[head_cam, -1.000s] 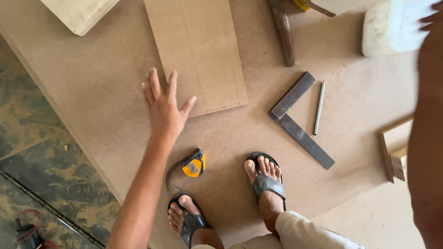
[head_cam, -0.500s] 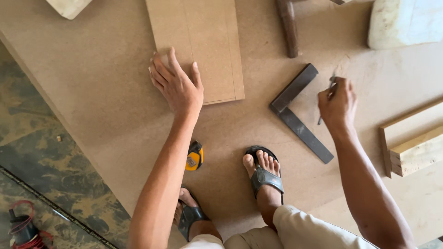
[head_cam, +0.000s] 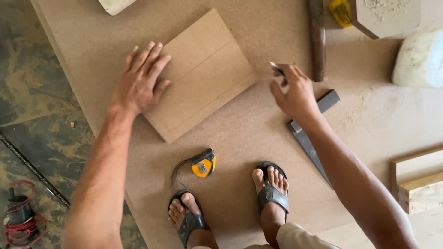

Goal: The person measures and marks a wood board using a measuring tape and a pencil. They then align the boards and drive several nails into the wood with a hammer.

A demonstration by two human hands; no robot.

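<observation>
Here the small rectangular brown fibreboard panel (head_cam: 200, 76) lies flat and skewed on the big brown fibreboard sheet (head_cam: 240, 120) that serves as the surface, a thin pencil line across it. Left hand (head_cam: 138, 83) rests flat on the panel's left edge, fingers spread. Right hand (head_cam: 293, 92) hovers just right of the panel, fingers pinched on a thin pencil (head_cam: 276, 68). Under that wrist lies a dark metal try square (head_cam: 309, 133). Yellow tape measure (head_cam: 203, 163) sits near the sandalled feet (head_cam: 272, 191), which stand on the sheet. Top: dark wooden handle (head_cam: 316, 39), white foam block (head_cam: 417, 60), pale dusty board (head_cam: 387, 16). Right edge: light wooden offcuts (head_cam: 417, 180). Left: stained concrete floor (head_cam: 32, 92), red cable coil (head_cam: 20, 219).
</observation>
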